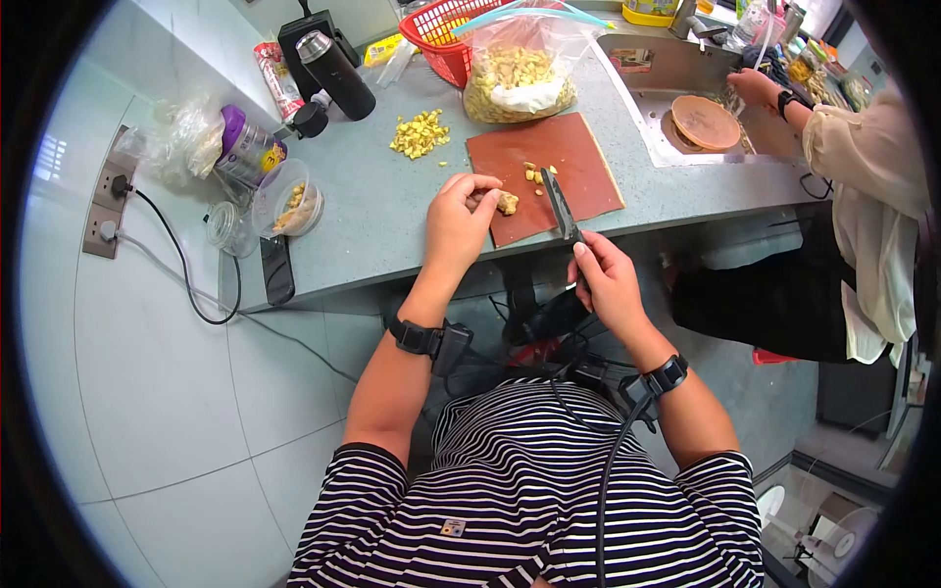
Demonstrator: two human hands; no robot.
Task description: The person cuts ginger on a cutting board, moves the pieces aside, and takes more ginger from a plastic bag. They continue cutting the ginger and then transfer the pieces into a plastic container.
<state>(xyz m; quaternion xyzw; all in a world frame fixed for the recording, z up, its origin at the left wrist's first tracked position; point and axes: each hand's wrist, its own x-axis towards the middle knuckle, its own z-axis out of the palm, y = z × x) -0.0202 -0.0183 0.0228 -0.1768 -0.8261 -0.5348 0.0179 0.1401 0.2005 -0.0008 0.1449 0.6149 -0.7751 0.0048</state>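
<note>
My left hand (459,223) pins a beige, knobbly piece of ginger (506,203) against the reddish-brown cutting board (578,162) on the grey counter. My right hand (606,279) grips the handle of a dark knife (560,206), whose blade lies over the board just right of the ginger. A few small cut bits (535,174) rest on the board above the blade.
A heap of diced yellow pieces (420,133) lies left of the board. Behind it stand a clear bag of ginger (518,78) and a red basket (441,29). A black flask (335,71), tubs and a phone (276,269) sit left. Another person (863,196) works at the sink (676,98).
</note>
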